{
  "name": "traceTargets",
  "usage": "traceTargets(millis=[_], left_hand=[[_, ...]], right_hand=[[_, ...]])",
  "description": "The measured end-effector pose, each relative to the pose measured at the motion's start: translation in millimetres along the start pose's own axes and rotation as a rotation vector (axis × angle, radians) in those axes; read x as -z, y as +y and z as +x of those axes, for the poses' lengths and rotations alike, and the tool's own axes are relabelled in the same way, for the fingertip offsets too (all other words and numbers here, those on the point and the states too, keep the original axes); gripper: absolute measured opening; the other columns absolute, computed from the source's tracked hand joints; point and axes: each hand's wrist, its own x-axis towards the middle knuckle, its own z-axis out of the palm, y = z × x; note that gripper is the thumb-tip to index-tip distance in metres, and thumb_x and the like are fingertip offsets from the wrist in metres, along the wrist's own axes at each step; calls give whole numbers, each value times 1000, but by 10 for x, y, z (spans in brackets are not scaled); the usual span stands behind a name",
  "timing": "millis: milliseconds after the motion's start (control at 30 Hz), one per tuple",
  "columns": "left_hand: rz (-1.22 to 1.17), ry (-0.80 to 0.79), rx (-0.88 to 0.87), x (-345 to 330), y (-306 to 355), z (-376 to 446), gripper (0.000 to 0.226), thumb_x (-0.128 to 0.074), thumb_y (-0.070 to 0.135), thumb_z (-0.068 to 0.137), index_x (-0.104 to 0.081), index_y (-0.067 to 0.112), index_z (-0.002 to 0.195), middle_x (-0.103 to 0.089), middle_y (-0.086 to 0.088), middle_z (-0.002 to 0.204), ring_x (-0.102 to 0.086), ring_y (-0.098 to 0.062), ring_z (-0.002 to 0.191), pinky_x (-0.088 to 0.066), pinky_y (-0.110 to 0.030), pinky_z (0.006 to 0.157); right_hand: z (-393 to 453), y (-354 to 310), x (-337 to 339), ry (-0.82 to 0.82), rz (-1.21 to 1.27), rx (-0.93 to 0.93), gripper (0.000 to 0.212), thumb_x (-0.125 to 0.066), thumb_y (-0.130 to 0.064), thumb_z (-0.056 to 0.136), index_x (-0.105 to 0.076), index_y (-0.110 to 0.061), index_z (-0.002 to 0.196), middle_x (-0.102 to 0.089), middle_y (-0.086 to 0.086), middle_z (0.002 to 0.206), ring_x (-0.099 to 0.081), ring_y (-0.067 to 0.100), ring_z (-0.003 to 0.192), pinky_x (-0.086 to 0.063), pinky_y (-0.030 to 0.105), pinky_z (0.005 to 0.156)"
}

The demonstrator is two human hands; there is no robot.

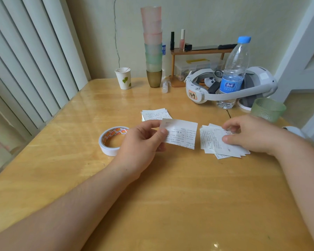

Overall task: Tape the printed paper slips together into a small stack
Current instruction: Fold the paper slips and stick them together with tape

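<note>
The left hand pinches 1 printed slip above the table; the right hand pinches the loose slip pile. A paper cup holds thin sticks; the water bottle is nearly empty.

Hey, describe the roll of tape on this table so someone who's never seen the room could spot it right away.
On the wooden table, look just beyond the left hand, which pinches a printed paper slip. The roll of tape lies flat there, left of all the paper. It is the only ring: white outside, orange-printed core.
</note>
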Motion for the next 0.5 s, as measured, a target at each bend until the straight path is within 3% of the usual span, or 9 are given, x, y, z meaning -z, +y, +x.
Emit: traceTargets(millis=[67, 167, 300, 400, 500], left_hand=[[-7, -2, 11, 1, -3, 6, 15, -65, 14, 103, -76, 24, 104, -72, -3, 76, -64, -21, 69, -61, -48, 88], [-21, 0, 34, 12, -19, 19, 10, -64, 11, 103, -72, 18, 104, -72, -8, 79, -64, -24, 70, -60, -51, 90], [-26, -8, 59, 24, -28, 31, 4, -63, 7, 102, -67, 9, 102, -74, -22, 90, -68, -25, 77, -62, -49, 88], [-27, -16, 66, 31, -23, 28, 6, -63, 6, 101, -67, 11, 100, -73, -26, 103, -69, -26, 81, -61, -51, 89], [-28, -20, 67, 30, -37, 40, 9, -63, 6, 101, -68, 13, 97, -74, -25, 102, -69, -27, 81, -60, -55, 92]], right_hand=[[45, 33, -31, -19, -53, 11, 51, -80, -42, 86, -64, -32, 134, -58, -3, 126, -58, 16, 112, -45, 32, 95], [92, 59, -49, -24, -68, 15, 53, -82, -41, 84, -64, -32, 133, -56, -4, 123, -57, 14, 107, -43, 29, 88], [118, 60, -72, -5, 9, -12, 43, -87, -36, 80, -64, -38, 117, -55, -10, 105, -57, 5, 91, -43, 28, 71], [139, 66, -80, 40, -17, -47, 44, -90, -42, 75, -56, -40, 102, -56, -8, 107, -59, 12, 97, -46, 32, 73], [127, 62, -70, 80, -50, -60, 47, -91, -46, 70, -54, -39, 99, -53, -9, 104, -53, 7, 89, -41, 31, 66]])
